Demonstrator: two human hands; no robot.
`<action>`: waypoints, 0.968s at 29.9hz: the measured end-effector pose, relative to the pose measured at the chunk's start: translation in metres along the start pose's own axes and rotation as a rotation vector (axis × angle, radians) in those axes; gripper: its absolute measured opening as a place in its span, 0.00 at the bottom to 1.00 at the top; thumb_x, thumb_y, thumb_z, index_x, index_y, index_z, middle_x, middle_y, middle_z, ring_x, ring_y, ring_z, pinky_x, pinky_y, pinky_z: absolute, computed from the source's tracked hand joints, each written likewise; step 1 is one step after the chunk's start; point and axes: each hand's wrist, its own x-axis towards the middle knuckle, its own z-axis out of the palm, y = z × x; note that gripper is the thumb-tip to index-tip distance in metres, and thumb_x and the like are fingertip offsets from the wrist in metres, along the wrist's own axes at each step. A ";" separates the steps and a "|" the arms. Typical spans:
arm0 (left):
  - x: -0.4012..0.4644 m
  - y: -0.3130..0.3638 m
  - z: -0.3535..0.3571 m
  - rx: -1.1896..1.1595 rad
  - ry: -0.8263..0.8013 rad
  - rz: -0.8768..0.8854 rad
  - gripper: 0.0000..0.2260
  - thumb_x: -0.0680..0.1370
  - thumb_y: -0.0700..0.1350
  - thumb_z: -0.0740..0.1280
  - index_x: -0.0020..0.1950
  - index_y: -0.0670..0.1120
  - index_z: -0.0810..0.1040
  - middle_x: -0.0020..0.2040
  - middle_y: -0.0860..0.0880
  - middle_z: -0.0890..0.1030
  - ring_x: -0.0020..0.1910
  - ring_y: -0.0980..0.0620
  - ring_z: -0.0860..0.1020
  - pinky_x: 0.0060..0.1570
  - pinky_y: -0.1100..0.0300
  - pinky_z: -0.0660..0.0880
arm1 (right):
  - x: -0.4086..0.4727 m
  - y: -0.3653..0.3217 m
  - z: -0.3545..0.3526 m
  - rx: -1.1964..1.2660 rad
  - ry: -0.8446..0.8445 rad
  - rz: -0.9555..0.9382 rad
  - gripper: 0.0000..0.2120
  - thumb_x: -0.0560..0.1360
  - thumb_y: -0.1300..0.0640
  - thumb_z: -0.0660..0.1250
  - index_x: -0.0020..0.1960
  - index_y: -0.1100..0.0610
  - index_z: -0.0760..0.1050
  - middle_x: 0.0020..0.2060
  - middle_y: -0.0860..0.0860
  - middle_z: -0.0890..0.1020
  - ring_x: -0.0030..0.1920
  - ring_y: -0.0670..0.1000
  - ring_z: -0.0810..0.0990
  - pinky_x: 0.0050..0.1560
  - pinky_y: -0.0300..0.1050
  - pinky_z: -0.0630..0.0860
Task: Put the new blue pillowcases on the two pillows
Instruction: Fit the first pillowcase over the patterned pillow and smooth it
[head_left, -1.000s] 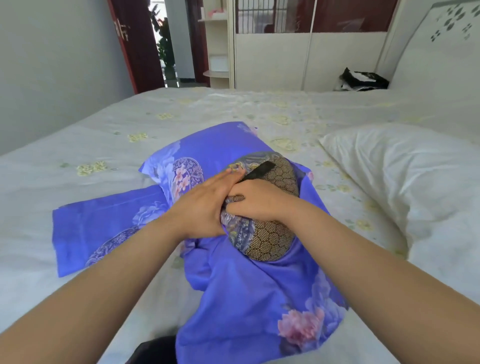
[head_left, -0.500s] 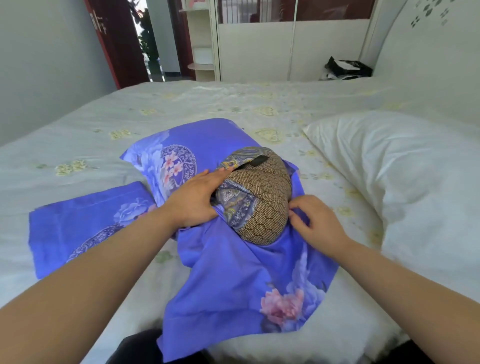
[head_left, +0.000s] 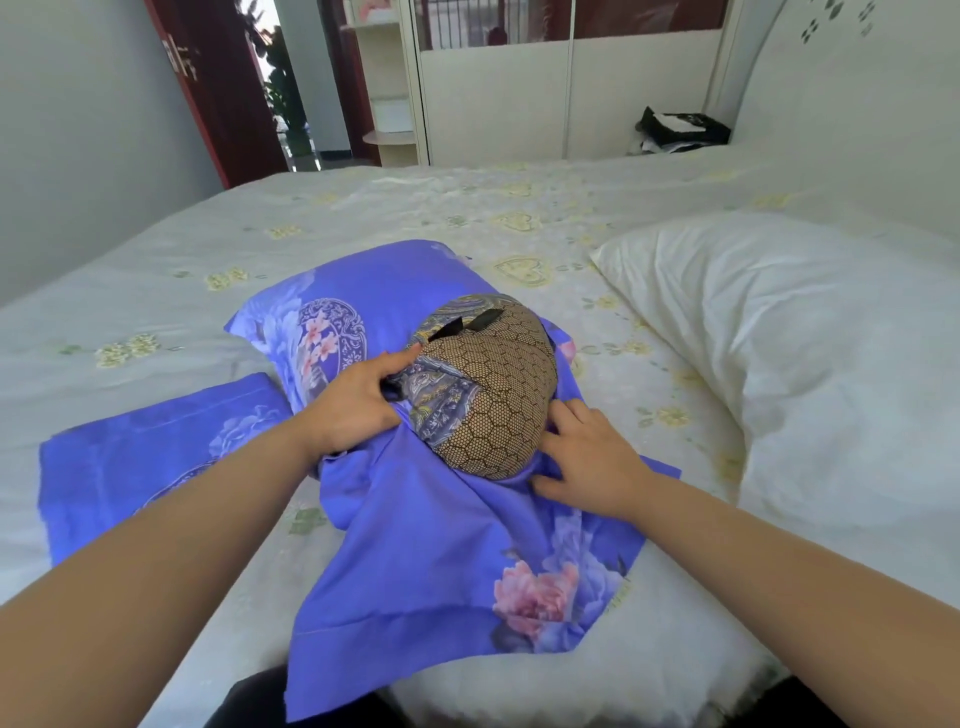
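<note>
2 pillows (head_left: 485, 395) (head_left: 810, 332), 2 blue pillowcases (head_left: 447, 545) (head_left: 150, 457), 2 hands (head_left: 358, 402) (head_left: 587, 460)

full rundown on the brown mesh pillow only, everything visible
The brown mesh pillow is rounded and stuffed, with a tan netted face in a dark honeycomb pattern, a paisley fabric side and black tabs near its top. Its far part sits inside the blue pillowcase; its near end bulges out of the opening. The left hand grips it at its paisley edge; the right hand lies on the case beside it, fingertips at the mesh.
</note>
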 end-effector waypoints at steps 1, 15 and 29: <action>0.000 -0.002 0.000 0.000 0.000 0.002 0.37 0.62 0.37 0.63 0.71 0.57 0.68 0.65 0.50 0.76 0.58 0.56 0.78 0.61 0.47 0.74 | 0.003 0.001 -0.003 -0.021 0.037 -0.020 0.20 0.63 0.41 0.60 0.43 0.55 0.79 0.44 0.53 0.75 0.49 0.55 0.70 0.48 0.48 0.74; -0.010 0.077 0.054 0.326 -0.036 0.415 0.24 0.67 0.51 0.69 0.62 0.46 0.75 0.60 0.48 0.78 0.60 0.47 0.76 0.55 0.61 0.68 | 0.076 -0.003 -0.097 0.535 0.294 0.251 0.12 0.71 0.51 0.59 0.49 0.55 0.75 0.44 0.51 0.80 0.46 0.55 0.77 0.45 0.48 0.71; -0.058 0.054 0.024 0.178 0.170 0.216 0.07 0.72 0.50 0.70 0.43 0.48 0.74 0.42 0.51 0.78 0.41 0.52 0.74 0.46 0.57 0.71 | 0.080 -0.014 -0.162 0.421 -0.840 0.350 0.11 0.76 0.56 0.61 0.42 0.56 0.82 0.40 0.49 0.83 0.39 0.50 0.80 0.42 0.40 0.75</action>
